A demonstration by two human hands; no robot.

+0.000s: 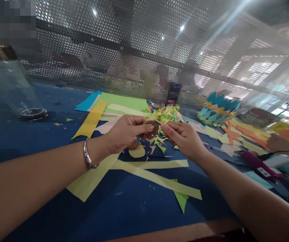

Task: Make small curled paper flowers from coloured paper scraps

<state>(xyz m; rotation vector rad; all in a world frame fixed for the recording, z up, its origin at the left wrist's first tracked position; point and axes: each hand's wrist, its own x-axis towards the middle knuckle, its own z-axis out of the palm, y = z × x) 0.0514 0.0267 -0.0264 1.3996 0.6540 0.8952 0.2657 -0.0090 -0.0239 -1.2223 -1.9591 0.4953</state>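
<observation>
My left hand (124, 132), a silver bangle at its wrist, pinches a round brown disc-like piece (155, 126) between thumb and fingers. Close beside it, my right hand (182, 135) has thumb and fingertips pressed together on a thin dark piece (157, 122) that reaches the disc's upper edge; its kind is unclear. Below the left fingers are another rounded brown piece (134, 144) and a pale yellow rounded paper piece (137, 152). Pale yellow paper strips (159, 178) cross on the blue table under my hands. A heap of colourful paper scraps (168, 113) lies just beyond them.
A clear glass jar (20, 84) stands at the left. Coloured sheets (126, 101) lie at the back, before a perforated screen (96, 53). At the right are a spiky layered paper piece (216, 109), a purple power strip (260, 166) with cables and another person's hand (283, 144).
</observation>
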